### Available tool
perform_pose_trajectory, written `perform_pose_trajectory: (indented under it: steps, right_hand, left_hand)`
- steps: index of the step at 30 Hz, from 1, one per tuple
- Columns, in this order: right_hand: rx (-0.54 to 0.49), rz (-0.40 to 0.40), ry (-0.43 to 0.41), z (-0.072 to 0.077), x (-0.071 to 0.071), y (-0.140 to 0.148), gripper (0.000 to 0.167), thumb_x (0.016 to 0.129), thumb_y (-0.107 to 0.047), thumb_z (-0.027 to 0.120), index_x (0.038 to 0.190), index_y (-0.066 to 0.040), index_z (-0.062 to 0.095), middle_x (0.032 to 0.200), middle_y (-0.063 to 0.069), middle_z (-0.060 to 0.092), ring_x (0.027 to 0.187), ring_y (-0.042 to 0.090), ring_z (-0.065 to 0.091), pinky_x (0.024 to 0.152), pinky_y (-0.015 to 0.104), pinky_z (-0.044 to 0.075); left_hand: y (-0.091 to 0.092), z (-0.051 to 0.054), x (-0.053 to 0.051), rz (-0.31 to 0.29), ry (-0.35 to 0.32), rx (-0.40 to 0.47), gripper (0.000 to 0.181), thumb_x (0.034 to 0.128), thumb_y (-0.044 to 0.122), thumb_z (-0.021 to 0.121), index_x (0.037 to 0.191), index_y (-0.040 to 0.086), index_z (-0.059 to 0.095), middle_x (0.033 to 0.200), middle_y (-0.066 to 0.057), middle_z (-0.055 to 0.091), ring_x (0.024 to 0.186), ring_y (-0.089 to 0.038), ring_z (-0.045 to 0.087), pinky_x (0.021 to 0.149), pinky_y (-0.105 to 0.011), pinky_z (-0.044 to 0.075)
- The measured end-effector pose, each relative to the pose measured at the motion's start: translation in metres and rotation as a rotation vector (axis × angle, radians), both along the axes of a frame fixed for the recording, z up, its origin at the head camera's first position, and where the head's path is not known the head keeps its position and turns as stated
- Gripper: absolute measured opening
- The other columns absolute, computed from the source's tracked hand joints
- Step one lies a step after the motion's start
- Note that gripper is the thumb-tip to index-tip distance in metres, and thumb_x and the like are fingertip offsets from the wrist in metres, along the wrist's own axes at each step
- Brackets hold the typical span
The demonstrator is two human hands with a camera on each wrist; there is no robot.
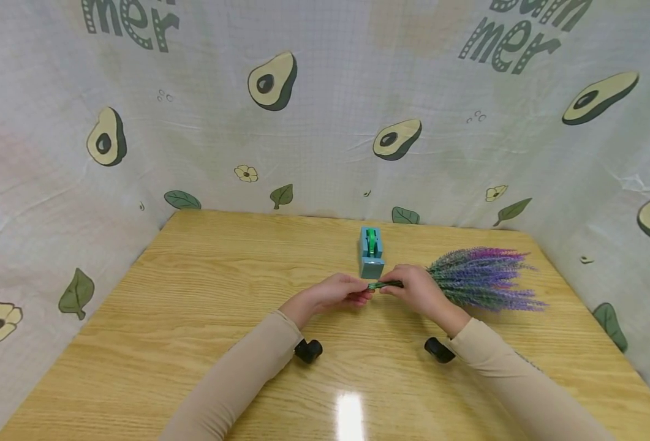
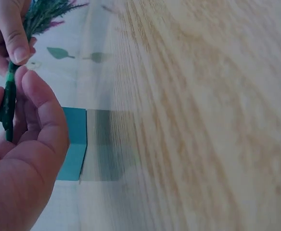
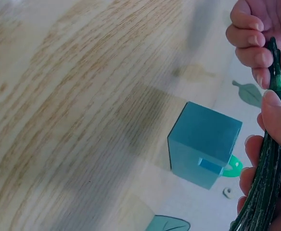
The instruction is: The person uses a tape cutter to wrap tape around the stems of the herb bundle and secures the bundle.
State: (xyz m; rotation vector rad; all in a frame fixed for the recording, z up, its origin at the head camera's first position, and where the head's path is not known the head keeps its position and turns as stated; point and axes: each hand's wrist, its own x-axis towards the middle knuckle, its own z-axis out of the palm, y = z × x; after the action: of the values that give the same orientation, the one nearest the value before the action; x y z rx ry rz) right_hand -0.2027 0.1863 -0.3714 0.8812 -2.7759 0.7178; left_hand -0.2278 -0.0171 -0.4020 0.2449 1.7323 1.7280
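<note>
A bunch of purple and pink lavender stems [image 1: 479, 278] lies sideways above the table, blooms to the right. My right hand [image 1: 415, 291] grips the gathered green stems [image 3: 263, 187], thumb laid across them. At the cut ends my left hand [image 1: 338, 293] holds the stems between thumb and curled fingers. A lighter green band of tape [image 3: 277, 83] circles the stems between the two hands. Just behind the hands stands a blue tape dispenser [image 1: 371, 267] with a green roll [image 1: 371, 240]; neither hand touches it.
The wooden table [image 1: 220, 275] runs back to a hanging cloth [image 1: 325, 122] printed with avocados and leaves. Black wrist-worn devices [image 1: 309, 351] show beside both forearms. A bright light reflection [image 1: 349, 416] lies near the front of the table.
</note>
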Motion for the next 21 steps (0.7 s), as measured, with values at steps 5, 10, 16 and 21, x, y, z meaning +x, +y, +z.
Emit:
perform_pose_trajectory:
  steps: [5,10,16,21]
  right_hand:
    - [-0.004,0.005,0.001,-0.002,0.000,0.000,0.014,0.080,-0.012,0.073,0.093,-0.007,0.074,0.077,-0.003,0.061,0.064,0.010,0.053,0.053,0.025,0.042]
    - [-0.011,-0.027,-0.056,-0.008,-0.002,-0.001,0.014,0.080,-0.011,0.073,0.094,-0.007,0.074,0.080,-0.001,0.063,0.069,0.014,0.058,0.058,0.028,0.048]
    - [-0.023,-0.063,-0.146,-0.023,-0.005,0.000,0.012,0.081,-0.011,0.072,0.093,-0.008,0.074,0.085,0.001,0.066,0.077,0.018,0.062,0.067,0.034,0.052]
    - [-0.018,-0.037,-0.189,-0.028,-0.007,0.002,0.012,0.082,-0.012,0.072,0.093,-0.007,0.073,0.088,0.003,0.068,0.081,0.020,0.062,0.069,0.036,0.052]
  left_hand:
    - [-0.002,-0.001,-0.002,0.048,0.045,-0.071,0.030,0.0961,0.018,0.054,0.110,-0.007,0.064,0.089,-0.007,0.060,0.075,-0.011,0.054,0.076,-0.024,0.050]
    - [-0.002,-0.003,0.000,0.184,0.097,-0.161,0.024,0.0873,0.018,0.068,0.102,0.000,0.070,0.087,-0.004,0.064,0.075,-0.013,0.056,0.071,-0.023,0.051]
    - [-0.005,-0.009,0.000,0.256,0.111,-0.228,0.017,0.0830,0.013,0.072,0.095,0.001,0.072,0.084,-0.005,0.067,0.072,-0.012,0.060,0.067,-0.024,0.053]
    - [-0.009,-0.012,0.000,0.264,0.112,-0.242,0.014,0.0827,0.004,0.070,0.094,-0.003,0.071,0.086,-0.008,0.067,0.072,-0.012,0.063,0.068,-0.025,0.054]
